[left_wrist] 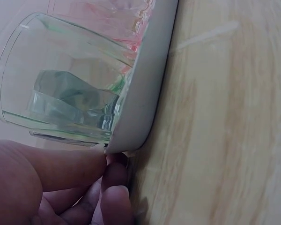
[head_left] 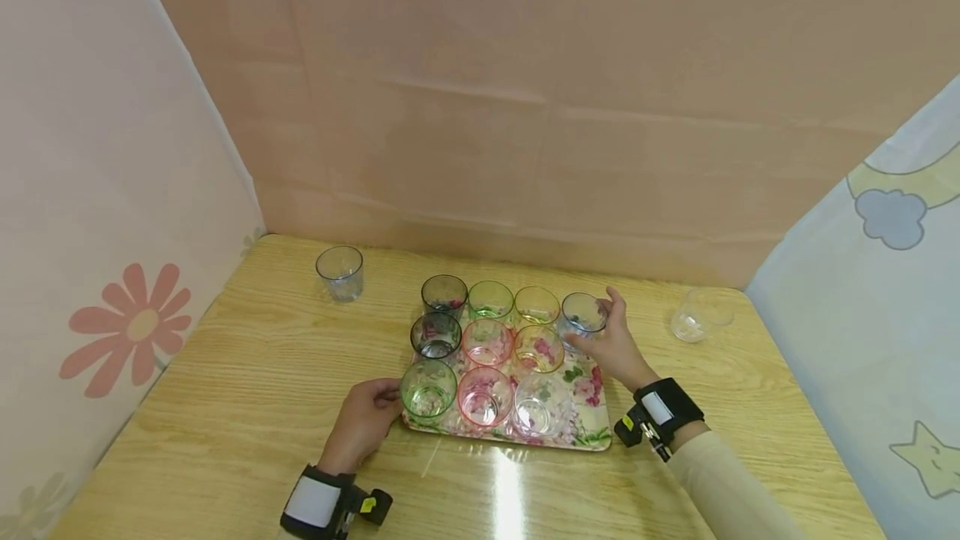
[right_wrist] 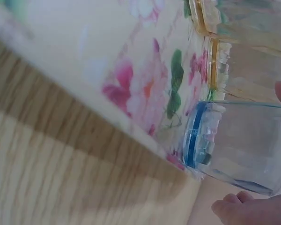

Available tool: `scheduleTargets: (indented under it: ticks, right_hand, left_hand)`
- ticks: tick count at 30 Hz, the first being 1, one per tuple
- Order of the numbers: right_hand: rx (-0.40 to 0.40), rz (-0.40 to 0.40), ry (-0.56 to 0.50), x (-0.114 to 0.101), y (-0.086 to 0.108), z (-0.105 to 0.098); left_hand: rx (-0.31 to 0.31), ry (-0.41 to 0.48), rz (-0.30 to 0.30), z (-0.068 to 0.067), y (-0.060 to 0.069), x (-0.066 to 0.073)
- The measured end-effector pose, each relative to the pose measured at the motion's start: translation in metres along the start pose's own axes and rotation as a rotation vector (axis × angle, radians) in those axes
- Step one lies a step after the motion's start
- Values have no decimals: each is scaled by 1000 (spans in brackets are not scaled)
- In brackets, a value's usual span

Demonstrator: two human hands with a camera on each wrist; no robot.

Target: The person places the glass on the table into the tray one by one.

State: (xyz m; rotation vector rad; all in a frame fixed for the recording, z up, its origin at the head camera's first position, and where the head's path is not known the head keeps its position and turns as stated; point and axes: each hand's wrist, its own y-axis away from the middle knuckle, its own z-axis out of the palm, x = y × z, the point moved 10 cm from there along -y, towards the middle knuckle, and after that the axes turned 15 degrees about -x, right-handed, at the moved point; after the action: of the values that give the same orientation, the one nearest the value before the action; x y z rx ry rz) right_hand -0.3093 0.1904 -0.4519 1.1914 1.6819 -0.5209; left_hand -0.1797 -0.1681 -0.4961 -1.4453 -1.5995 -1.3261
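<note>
A flowered tray [head_left: 592, 415] carries several tinted glasses in rows. Its left rim [left_wrist: 145, 84] is pinched by my left hand [head_left: 363, 423], thumb above and fingers beneath, beside a green glass [head_left: 428, 390]. At the tray's back right corner stands a blue-tinted glass [right_wrist: 253, 140]. My right hand [head_left: 618, 348] is around it, thumb at the near left and fingers at the far right. In the right wrist view the fingers [right_wrist: 246, 208] lie beside the glass with a small gap at their tips. Whether the thumb touches the glass I cannot tell.
A dark-rimmed glass [head_left: 341, 273] stands on the wooden table [head_left: 247, 407] at the back left, and a clear glass [head_left: 701, 315] at the back right. Close by the blue-tinted glass is a yellow glass [head_left: 537, 307]. Patterned cloths hang behind and at both sides.
</note>
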Motion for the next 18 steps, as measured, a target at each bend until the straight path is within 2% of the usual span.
scheduleTargets:
  ticks: [5,12,18]
  right_hand:
    - [-11,13,50,-4,11,-8]
    - [-35,83,135,-7,34,-15]
    - [17,123,198,-12,54,-20]
  left_hand:
    - [2,6,-23,0,-1,-4]
    - [-9,10,-24,0,-1,-5]
    - [-20,10,-20,1,-2,-5]
